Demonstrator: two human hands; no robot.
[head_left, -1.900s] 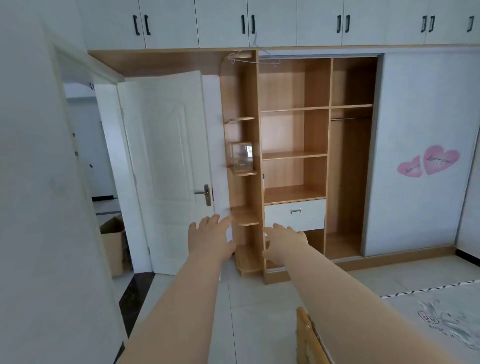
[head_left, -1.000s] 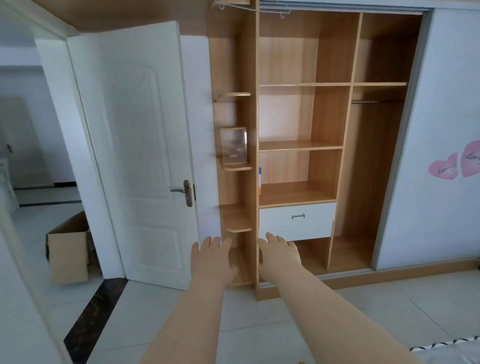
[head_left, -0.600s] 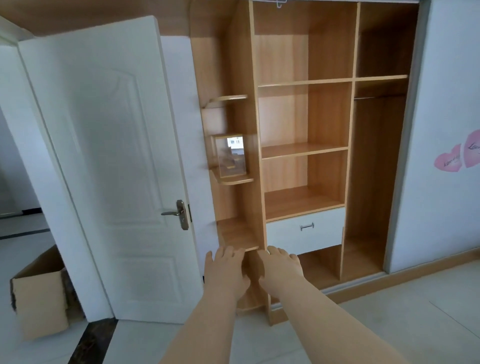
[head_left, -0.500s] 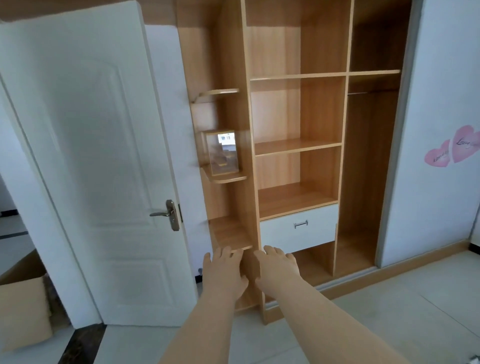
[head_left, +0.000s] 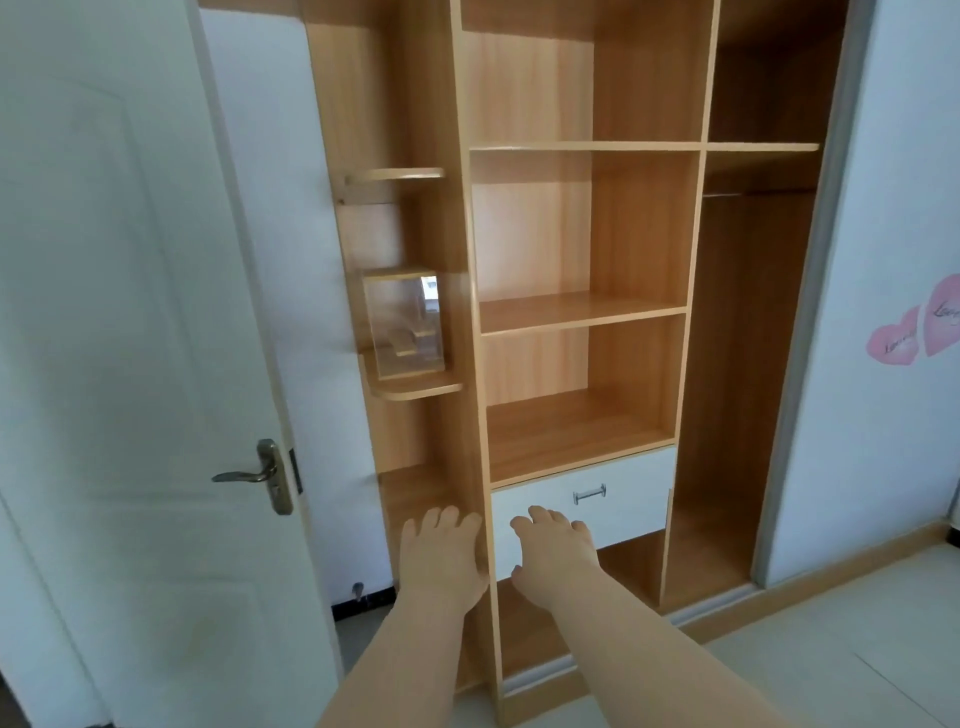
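As the person closed on the wardrobe (head_left: 644, 234) over the last two seconds, it came to fill the view, and the cardboard box seen earlier beyond the door (head_left: 130, 312) passed out of frame. Both arms stayed stretched forward throughout. The left hand (head_left: 441, 558) lay in front of the upright panel beside the lowest corner shelf (head_left: 415, 486). The right hand (head_left: 556, 561) lay in front of the white drawer (head_left: 628, 514), below and left of its metal handle (head_left: 589, 493). Fingers on both hands were extended and loosely spread, palms down, holding nothing; contact with the furniture could not be confirmed. The drawer sat closed, low in the middle bay. In the inspector's judgement the approach was nearly complete and the drawer now stood within reach, with no grasp yet made.

Count: two hands; one drawer with one handle; three curved corner shelves; one clear box (head_left: 405, 322) on the middle one; one door with one lever (head_left: 244, 474); two pink heart stickers (head_left: 914, 332).
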